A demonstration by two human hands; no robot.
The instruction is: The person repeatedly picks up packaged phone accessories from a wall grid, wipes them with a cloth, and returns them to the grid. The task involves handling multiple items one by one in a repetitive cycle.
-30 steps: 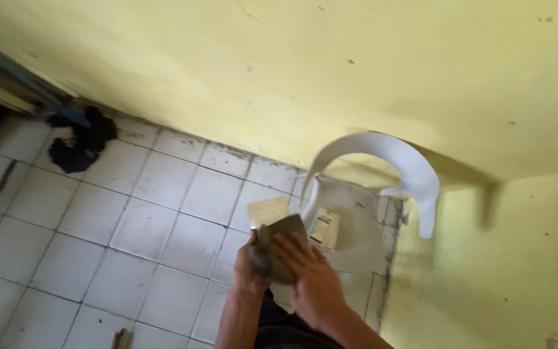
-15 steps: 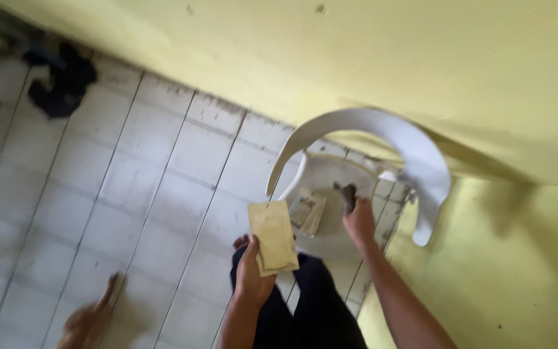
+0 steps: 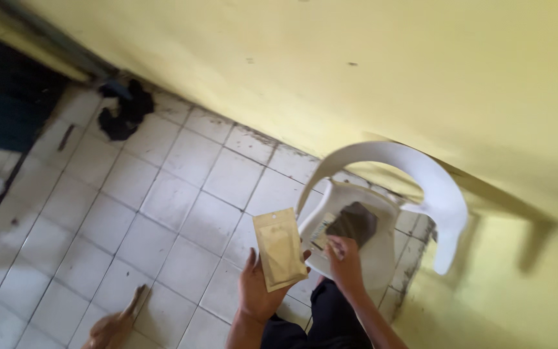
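1. Left hand [image 3: 261, 289] was raised over the tiled floor [image 3: 163, 213], its grip closed on the lower part of a flat tan pouch [image 3: 279, 249]; thumb on one side, fingers behind, pouch upright and facing the camera.
2. Right hand [image 3: 345, 258] rested at the front edge of the white plastic chair [image 3: 421, 178], fingers curled near a dark flat object [image 3: 354, 223] lying on the seat; whether that grip actually held the object or a small pale item beside it cannot be told.
3. The chair stood against the yellow wall [image 3: 356, 77], close to the corner of the floor; the person's dark-clothed leg [image 3: 321, 317] was just below the seat.
4. Judged progress: the pouch had been taken in hand and the dark object set on the seat; the pouch appeared sealed, so any opening or filling was not yet done.
5. Against the frame half a second earlier: the pouch sat in much the same left-hand hold, while the right hand, then stretched toward the back of the seat with a dark item, had come back to the seat's front edge and the dark object lay flat on the seat.
6. A dark bundle [image 3: 124, 113] lay at the wall's foot, well apart; a foot [image 3: 114, 326] showed at the lower edge.
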